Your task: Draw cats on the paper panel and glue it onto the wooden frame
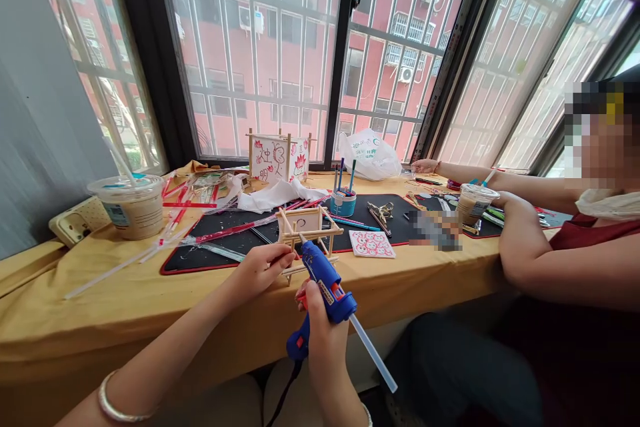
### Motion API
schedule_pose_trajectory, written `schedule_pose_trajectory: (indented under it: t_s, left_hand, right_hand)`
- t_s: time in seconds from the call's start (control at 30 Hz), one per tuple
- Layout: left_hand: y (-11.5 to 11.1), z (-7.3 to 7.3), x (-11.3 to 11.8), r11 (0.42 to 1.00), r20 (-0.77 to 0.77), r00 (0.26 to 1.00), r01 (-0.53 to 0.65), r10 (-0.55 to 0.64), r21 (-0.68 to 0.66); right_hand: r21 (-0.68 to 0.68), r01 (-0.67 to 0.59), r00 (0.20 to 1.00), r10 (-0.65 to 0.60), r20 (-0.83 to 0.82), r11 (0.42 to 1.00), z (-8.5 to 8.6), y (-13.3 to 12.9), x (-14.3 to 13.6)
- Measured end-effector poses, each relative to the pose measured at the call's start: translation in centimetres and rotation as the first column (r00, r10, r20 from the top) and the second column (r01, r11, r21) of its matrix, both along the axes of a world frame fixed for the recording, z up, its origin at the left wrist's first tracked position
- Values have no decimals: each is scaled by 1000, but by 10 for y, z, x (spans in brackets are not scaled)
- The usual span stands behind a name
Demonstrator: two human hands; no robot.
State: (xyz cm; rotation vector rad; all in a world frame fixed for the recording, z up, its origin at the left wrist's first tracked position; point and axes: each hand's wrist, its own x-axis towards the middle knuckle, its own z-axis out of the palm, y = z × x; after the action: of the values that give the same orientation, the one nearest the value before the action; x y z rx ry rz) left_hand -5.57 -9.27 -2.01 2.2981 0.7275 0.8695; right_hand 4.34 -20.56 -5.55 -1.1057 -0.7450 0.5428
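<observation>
My right hand (pixel 325 337) is wrapped round a blue hot glue gun (pixel 324 277), a clear glue stick (pixel 374 353) poking out of its back end. The gun's nozzle points up and away, at the near top edge of a small wooden stick frame (pixel 306 230). With the fingertips of my left hand (pixel 263 270) I pinch the frame's lower left side. A pale panel with a drawn mark fills the frame's far side. Right of the frame lies a square card (pixel 373 244) with red patterns.
Black mats (pixel 220 240) on the yellow tablecloth (pixel 115 280) carry red strips, scraps and a pen cup (pixel 343 203). A lantern with painted panels (pixel 270 159) stands by the window. Drink cups (pixel 133 213) stand left and right. A co-worker (pixel 565 233) sits at the right, arms on the table.
</observation>
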Motion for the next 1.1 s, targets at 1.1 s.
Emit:
schedule_pose_trajectory:
  t_s: [1.1]
  left_hand:
    - [0, 0, 1, 997, -29, 999, -13, 15, 73]
  right_hand:
    - [-200, 11, 997, -26, -73, 980, 7, 1, -5]
